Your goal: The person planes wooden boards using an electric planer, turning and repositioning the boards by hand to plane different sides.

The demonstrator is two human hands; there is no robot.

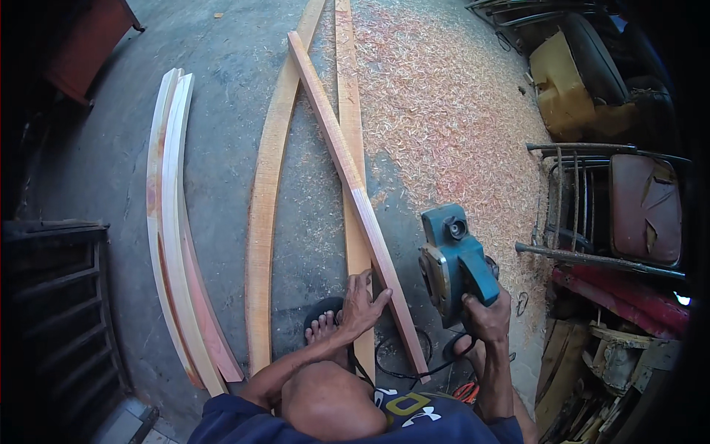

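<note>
My right hand (489, 312) is closed around the rear handle of a teal electric hand planer (457, 255). The planer is tilted and apart from the wood, to the right of a long squared beam (377, 248). My left hand (362, 305) is beside that beam, thumb stretched out to its left edge and the other fingers apart from the thumb, over the plank below. The beam slants across two long planks: a left plank (265, 200) and a middle plank (350, 111). Its nearer part looks paler and pinker than its far part.
Wood shavings (451, 103) cover the floor at the right. Several planed strips (171, 222) lie at the left. A dark cord (403, 376) loops by my feet, near an orange cord (466, 392). Metal-framed chairs (647, 207) and scrap wood (566, 355) line the right side.
</note>
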